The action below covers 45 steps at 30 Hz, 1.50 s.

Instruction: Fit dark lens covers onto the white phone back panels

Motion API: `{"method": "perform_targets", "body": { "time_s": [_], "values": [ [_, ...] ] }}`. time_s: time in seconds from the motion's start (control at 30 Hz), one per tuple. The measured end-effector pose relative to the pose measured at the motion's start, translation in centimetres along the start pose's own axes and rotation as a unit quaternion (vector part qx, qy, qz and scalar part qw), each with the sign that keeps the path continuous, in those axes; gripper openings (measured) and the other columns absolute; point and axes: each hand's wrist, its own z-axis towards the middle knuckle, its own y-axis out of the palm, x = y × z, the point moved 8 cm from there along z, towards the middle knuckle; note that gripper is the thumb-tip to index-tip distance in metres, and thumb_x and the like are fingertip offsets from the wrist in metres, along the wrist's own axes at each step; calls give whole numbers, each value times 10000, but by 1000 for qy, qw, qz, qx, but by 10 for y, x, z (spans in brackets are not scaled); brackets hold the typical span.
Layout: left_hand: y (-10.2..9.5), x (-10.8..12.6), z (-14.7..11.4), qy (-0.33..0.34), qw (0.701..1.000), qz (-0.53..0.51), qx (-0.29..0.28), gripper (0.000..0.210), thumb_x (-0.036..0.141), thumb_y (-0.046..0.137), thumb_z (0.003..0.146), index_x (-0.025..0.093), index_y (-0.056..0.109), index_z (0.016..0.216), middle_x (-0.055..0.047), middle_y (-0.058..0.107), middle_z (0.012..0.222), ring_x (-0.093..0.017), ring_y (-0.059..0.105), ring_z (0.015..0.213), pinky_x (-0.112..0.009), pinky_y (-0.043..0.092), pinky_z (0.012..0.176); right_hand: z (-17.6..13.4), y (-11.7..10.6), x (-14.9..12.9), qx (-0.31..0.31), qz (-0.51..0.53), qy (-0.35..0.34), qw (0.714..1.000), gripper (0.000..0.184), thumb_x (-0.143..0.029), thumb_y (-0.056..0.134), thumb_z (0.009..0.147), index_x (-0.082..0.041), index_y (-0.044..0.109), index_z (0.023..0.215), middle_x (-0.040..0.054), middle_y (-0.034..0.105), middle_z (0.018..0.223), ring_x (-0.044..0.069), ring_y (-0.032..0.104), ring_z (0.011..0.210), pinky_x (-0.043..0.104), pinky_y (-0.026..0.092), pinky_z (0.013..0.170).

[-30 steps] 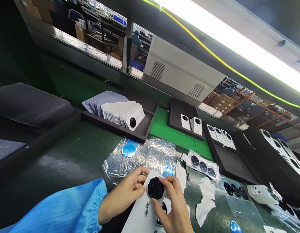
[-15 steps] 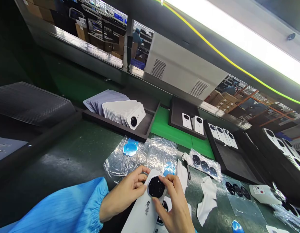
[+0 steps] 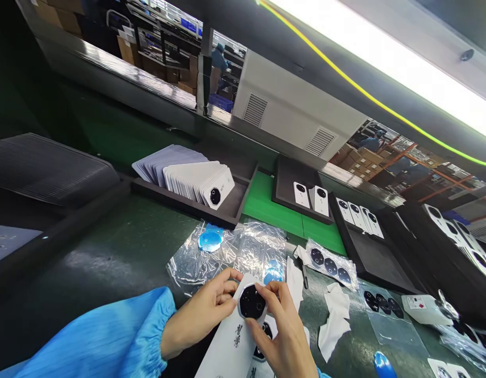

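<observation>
My left hand [image 3: 212, 302] is closed on the upper left edge of a white phone back cover [image 3: 226, 344], which slants up with dark lettering on its face. On its upper end sits a black rounded camera lens cover [image 3: 251, 302]. Thumb and forefinger of my right hand [image 3: 283, 328] pinch that lens cover from its upper right and lower edges. Whether it is seated flat cannot be told. Partly hidden below my right hand lies another white back cover with a black lens cover [image 3: 265, 336].
Clear plastic film [image 3: 188, 262] with blue round pieces lies just beyond my hands. White cloths [image 3: 334, 320], a strip of lens covers [image 3: 330, 265] and a white bottle [image 3: 424, 310] are to the right. Black trays [image 3: 243, 202] of back covers line the back; a dark ribbed stack [image 3: 50, 168] stands left.
The view has shifted slightly. Both hands keep nearly the same hold on the back cover and lens cover.
</observation>
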Motion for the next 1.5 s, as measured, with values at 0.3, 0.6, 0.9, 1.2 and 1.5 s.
{"method": "perform_targets", "body": {
  "time_s": [0.3, 0.6, 0.9, 1.2, 1.5],
  "values": [
    [-5, -10, 1, 22, 998, -34, 49, 520, 655, 629, 732, 202, 483, 942, 35, 597, 726, -94, 490, 567, -195, 328, 500, 3, 2, -10, 4, -25, 11, 1000, 531, -10, 567, 700, -232, 521, 1180, 65, 507, 1007, 199, 575, 878, 308, 546, 758],
    [-13, -15, 4, 24, 996, -16, 88, 516, 679, 621, 727, 198, 526, 890, 19, 627, 707, -111, 508, 572, -208, 343, 516, 9, 6, -13, -61, -53, -15, 997, 530, -8, 634, 701, -201, 524, 1182, 64, 510, 978, 198, 609, 857, 304, 579, 728],
    [-16, -17, 3, 20, 995, 6, 100, 429, 582, 640, 738, 197, 531, 892, -19, 668, 825, -165, 608, 708, -245, 418, 603, 19, -4, -32, -9, -120, -53, 991, 608, 42, 832, 499, -123, 612, 1041, 43, 567, 832, 193, 635, 660, 286, 586, 526],
    [-17, -14, 4, 20, 995, 20, 92, 441, 586, 637, 718, 190, 533, 881, -22, 651, 798, -177, 592, 730, -275, 424, 642, 17, -8, -31, 39, -118, -96, 988, 502, -129, 857, 595, -140, 619, 1037, 22, 561, 780, 183, 595, 645, 285, 538, 503],
    [-16, -7, 5, 18, 997, -1, 72, 475, 605, 652, 718, 193, 502, 900, 6, 612, 772, -139, 557, 650, -249, 398, 569, 17, -7, -18, 26, -51, -52, 997, 470, -205, 804, 709, -238, 613, 1137, 58, 590, 941, 224, 564, 823, 346, 541, 659]
  ]
}}
